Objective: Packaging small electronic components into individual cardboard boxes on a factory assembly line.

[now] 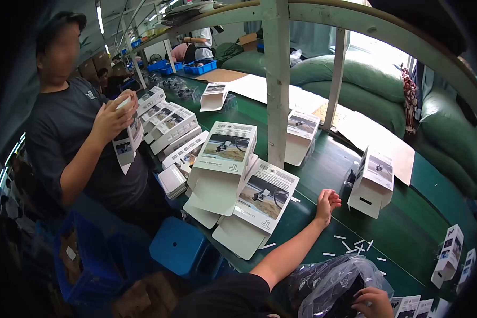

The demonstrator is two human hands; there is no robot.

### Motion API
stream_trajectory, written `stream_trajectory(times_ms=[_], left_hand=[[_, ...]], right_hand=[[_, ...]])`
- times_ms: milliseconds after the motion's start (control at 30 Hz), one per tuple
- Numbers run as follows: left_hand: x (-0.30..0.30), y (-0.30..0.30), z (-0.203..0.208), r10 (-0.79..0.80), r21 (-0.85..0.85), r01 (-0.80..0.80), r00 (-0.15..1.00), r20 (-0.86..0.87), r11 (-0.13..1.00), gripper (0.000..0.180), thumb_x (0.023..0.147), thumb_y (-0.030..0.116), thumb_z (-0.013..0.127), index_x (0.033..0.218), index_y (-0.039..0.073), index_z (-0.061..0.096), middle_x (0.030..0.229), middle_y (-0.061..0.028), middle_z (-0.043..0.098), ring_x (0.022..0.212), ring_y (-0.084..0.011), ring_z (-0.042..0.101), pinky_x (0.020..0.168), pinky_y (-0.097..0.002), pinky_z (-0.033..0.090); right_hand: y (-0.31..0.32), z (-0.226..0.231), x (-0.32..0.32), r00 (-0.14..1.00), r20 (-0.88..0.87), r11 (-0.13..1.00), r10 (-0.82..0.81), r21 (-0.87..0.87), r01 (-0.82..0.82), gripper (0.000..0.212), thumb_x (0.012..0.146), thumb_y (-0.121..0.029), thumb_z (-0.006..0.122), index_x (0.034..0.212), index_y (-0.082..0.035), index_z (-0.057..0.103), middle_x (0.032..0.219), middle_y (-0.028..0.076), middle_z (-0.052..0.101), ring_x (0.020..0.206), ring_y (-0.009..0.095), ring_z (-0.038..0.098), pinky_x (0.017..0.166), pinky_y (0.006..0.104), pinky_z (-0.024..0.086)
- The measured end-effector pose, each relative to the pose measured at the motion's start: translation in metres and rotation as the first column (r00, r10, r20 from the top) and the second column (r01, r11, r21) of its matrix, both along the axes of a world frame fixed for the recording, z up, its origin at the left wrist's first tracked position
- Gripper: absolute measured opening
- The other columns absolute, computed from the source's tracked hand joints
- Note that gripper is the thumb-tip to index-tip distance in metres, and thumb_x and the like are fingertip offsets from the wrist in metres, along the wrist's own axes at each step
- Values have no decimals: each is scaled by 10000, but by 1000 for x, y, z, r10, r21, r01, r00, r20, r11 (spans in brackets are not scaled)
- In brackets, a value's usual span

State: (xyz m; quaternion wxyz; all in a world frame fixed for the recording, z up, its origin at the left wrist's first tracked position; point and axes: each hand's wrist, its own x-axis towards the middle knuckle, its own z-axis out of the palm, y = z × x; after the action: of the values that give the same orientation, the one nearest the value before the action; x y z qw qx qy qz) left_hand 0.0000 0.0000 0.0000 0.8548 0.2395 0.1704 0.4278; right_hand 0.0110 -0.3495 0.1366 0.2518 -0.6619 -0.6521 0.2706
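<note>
My left hand (328,205) reaches out over the green work surface, fingers loosely bent and apart, with nothing visible in it. To its right stands an open white printed carton (373,183), its flap hanging toward me. At the lower right my right hand (373,303) is at the mouth of a clear plastic bag (315,289), fingers bent together against something dark inside; what they hold is hidden. Small white strips (358,247) lie scattered between the bag and the carton. Left of my forearm, two large open cartons (266,193) (228,151) lean together, flaps out.
A co-worker (85,138) at the left holds a white carton (126,143) in both hands. Stacked cartons (167,124) stand before them. A blue stool (177,245) and blue crate (87,281) are below. A post (277,85) rises from the bench; green sacks (350,79) lie behind.
</note>
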Motion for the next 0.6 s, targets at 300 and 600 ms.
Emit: stream_trajectory(times_ms=[300,600], left_hand=[[-14,-4,-7,-31,33,33,999,-33,999,188,919,210,443,1002,52,503,840,-70,566,710,-147,558,641,-243,473],[-12,-4,-6,-53,85,58,997,-65,995,179,921,189,436,1010,47,497,842,-73,565,719,-142,558,643,-241,470]], right_hand=[[-41,-104,106,447,-882,614,150,438,657,347,795,-78,702,1080,-69,505,894,90,559,652,133,530,555,225,451],[-53,-203,143,260,-963,404,73,267,875,180,888,-134,615,978,-81,469,831,60,518,606,105,477,536,193,407]])
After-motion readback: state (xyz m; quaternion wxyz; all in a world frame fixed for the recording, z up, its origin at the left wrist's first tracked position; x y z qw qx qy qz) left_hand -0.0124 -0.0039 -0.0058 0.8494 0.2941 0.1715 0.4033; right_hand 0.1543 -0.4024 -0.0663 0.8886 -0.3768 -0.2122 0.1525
